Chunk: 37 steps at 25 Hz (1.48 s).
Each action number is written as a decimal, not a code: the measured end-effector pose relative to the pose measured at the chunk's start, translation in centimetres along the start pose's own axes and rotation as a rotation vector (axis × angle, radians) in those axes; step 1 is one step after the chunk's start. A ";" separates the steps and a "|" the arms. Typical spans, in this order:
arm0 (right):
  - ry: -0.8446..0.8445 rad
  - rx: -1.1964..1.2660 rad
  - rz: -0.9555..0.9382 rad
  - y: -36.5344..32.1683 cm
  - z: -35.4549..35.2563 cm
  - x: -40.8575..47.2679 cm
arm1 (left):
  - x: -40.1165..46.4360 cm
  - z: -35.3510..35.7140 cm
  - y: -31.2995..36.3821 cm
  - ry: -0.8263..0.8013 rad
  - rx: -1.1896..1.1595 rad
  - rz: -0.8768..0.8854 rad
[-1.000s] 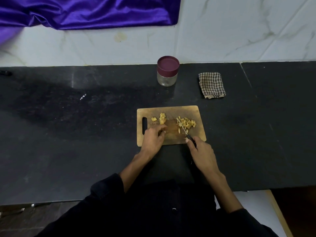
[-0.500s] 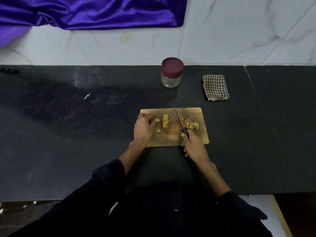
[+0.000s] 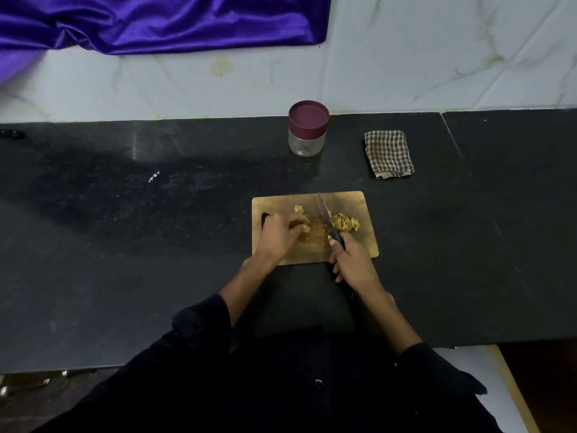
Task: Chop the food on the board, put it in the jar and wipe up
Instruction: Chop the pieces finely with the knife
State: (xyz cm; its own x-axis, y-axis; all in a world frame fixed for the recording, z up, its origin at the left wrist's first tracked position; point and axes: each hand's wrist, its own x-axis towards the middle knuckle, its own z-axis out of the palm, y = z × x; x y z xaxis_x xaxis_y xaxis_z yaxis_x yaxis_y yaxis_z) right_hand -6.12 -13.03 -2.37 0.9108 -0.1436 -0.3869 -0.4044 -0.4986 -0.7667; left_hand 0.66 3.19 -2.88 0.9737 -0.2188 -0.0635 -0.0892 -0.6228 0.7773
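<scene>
On the wooden board (image 3: 352, 201), the left hand (image 3: 282, 232) pinched a yellow food piece (image 3: 306, 228) while the right hand (image 3: 352, 260) gripped the knife (image 3: 326, 215), blade beside the chopped pile (image 3: 345, 222); the lidded jar (image 3: 307, 129) stood behind, the checked cloth (image 3: 388, 153) to its right

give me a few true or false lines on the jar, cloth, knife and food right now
1. The jar has its lid on. True.
2. The right hand holds the knife. True.
3. The cloth lies on the board. False: it lies on the counter, right of the jar.
4. The chopped pile sits left of the blade. False: it sits right of it.
5. The left hand holds a food piece on the board. True.
</scene>
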 end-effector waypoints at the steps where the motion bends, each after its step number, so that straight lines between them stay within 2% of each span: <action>1: -0.002 0.014 -0.003 0.0 -0.1 -0.2 | 0.1 0.4 0.4 -0.045 0.027 0.039; 4: 0.005 0.051 -0.010 0.3 -0.4 -0.8 | 0.7 1.2 1.3 -0.154 0.090 0.102; 6: 0.008 0.064 -0.008 0.4 -0.6 -1.1 | 1.1 1.5 1.3 -0.170 0.131 0.098; 10: -0.010 0.068 0.009 0.8 -0.5 -1.6 | 0.8 1.9 0.9 -0.025 0.137 0.066; 13: -0.014 -0.029 -0.005 1.2 -0.2 -1.7 | -0.5 2.5 0.0 0.074 0.106 -0.013; 17: 0.015 -0.241 -0.035 1.2 0.5 -1.3 | -1.6 3.5 -0.4 0.061 0.153 -0.041; 20: 0.004 -0.312 -0.036 0.9 0.9 -1.3 | -1.5 3.7 -0.2 0.072 0.163 -0.049; 37: -0.001 -0.402 -0.055 -0.2 1.1 -0.9 | -1.5 3.3 0.3 0.033 0.203 -0.067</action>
State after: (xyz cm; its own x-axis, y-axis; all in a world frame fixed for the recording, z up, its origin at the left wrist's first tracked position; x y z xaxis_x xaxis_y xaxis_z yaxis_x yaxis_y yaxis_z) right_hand -6.95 -11.87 -2.38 0.9300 -0.1070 -0.3516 -0.2906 -0.7999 -0.5250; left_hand -1.50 0.80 -4.59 0.9849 -0.1493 -0.0878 -0.0612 -0.7743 0.6298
